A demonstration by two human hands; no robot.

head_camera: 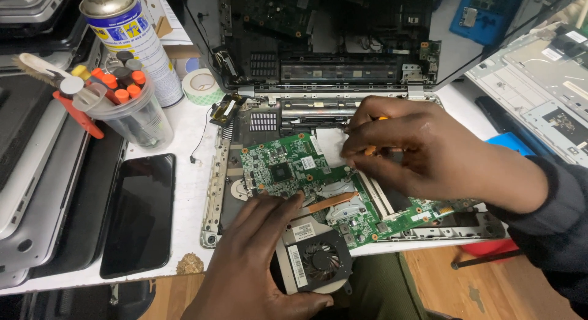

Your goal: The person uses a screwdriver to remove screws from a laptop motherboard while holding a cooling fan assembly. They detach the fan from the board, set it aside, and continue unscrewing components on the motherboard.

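An opened laptop base (pixel 220 173) lies on the white bench, and everything else sits around it. Inside the base, a green circuit board (pixel 288 167) runs from the middle toward the near right corner, with a copper heat pipe (pixel 331 202) crossing it and a round black fan (pixel 321 260) hanging off the near edge of the base.

The left hand (pixel 257 259) rests palm down at the near edge of the base, fingers loosely together, their tips touching the board's near edge just left of the heat pipe; the fan lies right beside the thumb side of this hand.

The right hand (pixel 422 151) hovers over the right half of the base, above the board, its fingers pinched around an orange-handled tool (pixel 371 150) whose tip is hidden, so I cannot tell what it touches.

Left of the base lie a black phone (pixel 139 213), a clear cup of tools (pixel 125 109), a spray can (pixel 131 35) and a roll of tape (pixel 201 86). Behind the base stands its stripped lid (pixel 331 44).
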